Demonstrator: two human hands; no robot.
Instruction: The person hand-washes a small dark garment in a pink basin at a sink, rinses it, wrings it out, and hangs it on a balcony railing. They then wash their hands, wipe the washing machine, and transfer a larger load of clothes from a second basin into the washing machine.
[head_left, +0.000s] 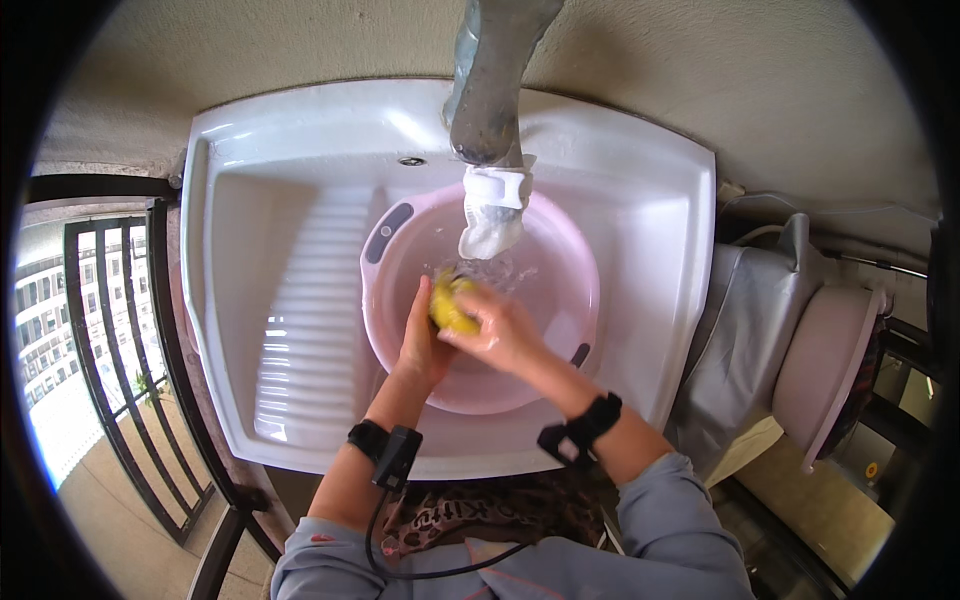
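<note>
A yellow object (450, 306) with dark patches is between my hands, blurred, and I cannot tell what it is. My left hand (424, 341) cups it from the left and below, with part of the fingers hidden behind it. From the right, my wet right hand (501, 330) grips it, fingers across its top. Both hands are above a round pink plastic basin (566, 225) that has water in it. Just beyond them, water splashes below a metal faucet (487, 112), whose outlet is wrapped in a white cloth filter (491, 232).
The basin stands in a white ceramic laundry sink (652, 247) with a ribbed washboard (315, 322) on the left. Dark metal railings (127, 360) rise at far left. To the right are a grey cover (739, 322) and another pink basin (821, 360).
</note>
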